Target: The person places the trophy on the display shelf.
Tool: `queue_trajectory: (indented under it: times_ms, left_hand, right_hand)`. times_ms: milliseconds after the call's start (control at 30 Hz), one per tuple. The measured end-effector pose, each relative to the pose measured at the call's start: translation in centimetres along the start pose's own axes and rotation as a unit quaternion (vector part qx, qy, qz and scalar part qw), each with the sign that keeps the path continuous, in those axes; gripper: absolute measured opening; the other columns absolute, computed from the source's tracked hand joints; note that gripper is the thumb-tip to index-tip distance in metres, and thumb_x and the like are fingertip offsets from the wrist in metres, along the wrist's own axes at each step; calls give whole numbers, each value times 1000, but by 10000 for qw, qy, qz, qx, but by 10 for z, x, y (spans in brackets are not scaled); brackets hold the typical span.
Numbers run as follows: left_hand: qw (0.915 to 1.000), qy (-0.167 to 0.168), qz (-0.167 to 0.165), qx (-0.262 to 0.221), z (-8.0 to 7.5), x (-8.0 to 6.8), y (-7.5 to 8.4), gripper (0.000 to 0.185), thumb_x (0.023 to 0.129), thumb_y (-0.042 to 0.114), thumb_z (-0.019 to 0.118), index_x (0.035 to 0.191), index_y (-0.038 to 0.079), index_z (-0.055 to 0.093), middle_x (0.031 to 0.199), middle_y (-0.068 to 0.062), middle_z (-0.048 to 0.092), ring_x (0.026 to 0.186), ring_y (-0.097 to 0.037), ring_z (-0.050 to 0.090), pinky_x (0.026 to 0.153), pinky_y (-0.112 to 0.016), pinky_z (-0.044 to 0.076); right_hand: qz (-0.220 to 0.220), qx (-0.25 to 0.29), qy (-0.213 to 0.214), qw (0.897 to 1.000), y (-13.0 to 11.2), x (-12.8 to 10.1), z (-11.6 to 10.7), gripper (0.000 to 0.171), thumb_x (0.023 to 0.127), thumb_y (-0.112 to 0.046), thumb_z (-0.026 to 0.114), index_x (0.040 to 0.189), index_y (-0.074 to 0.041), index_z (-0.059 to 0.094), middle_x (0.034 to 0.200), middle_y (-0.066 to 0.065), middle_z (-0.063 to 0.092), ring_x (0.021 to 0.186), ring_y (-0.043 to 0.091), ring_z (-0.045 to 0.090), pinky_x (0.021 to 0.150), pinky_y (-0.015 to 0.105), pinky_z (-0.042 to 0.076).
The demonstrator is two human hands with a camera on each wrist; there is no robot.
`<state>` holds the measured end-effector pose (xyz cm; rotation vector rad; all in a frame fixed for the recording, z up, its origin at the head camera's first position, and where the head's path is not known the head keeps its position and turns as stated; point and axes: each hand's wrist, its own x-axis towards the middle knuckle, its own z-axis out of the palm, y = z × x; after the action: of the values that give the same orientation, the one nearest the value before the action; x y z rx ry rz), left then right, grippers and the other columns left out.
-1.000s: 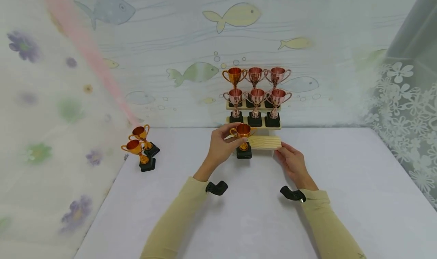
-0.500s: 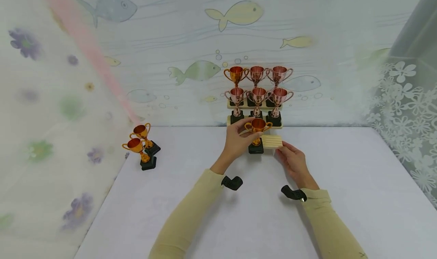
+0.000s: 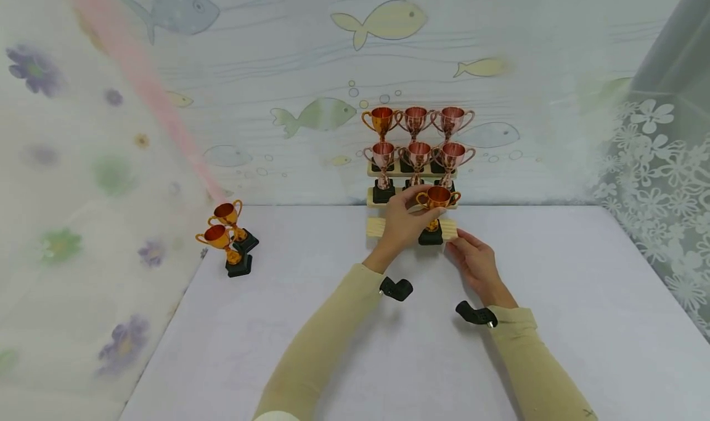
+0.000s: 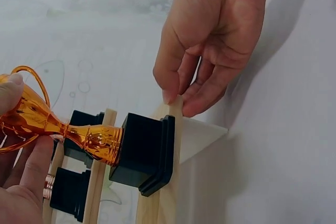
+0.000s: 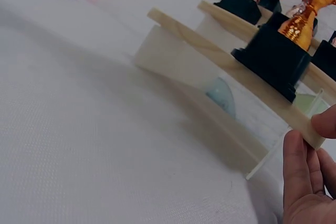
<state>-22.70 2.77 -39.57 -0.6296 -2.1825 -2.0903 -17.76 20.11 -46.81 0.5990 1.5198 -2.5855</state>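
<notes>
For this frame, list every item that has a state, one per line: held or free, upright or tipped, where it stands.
Left hand: grips the orange trophy by its cup.
Orange trophy: upright, base on the bottom step's right end.
Right hand: pinches the bottom step's right end.
Bottom step: lying flat, otherwise bare.
Six shelved trophies: upright, three per upper step.
Two spare trophies: upright on the table at left, untouched.
</notes>
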Motion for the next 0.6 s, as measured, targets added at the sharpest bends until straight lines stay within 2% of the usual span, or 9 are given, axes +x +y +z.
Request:
queue_trajectory:
  times_ms: [267,467,600]
  left_hand:
    - [9999,13,109,37,13,5,-1,46,86,4,81,129,2,67,124,-15,67,106,-18,69,86,-22,60]
    - [9998,-109,154,112,17,9,1,48,87,6,80,132,2,65,123,-15,67,106,-20,69,88,-25,60]
    - [9998,-75,119,161,18,10,-1,47,87,7,80,132,4,65,122,-14,68,106,-20,69,87,-23,60]
  right_hand:
    - [47,-66,1,10000,-2,-2,0,57,103,-4,53,155,5,31,104,-8,63,95,1,65,92,14,54]
    - [21,-58,-45,10000,-1,-1,-1,59,103,-4,56,155,5,31,107,-7,63,96,2,66,92,15,55]
    - [6,-112,-71,9999,1,-1,-2,60,103,-5,57,156,5,31,106,-8,64,97,2,66,92,15,55]
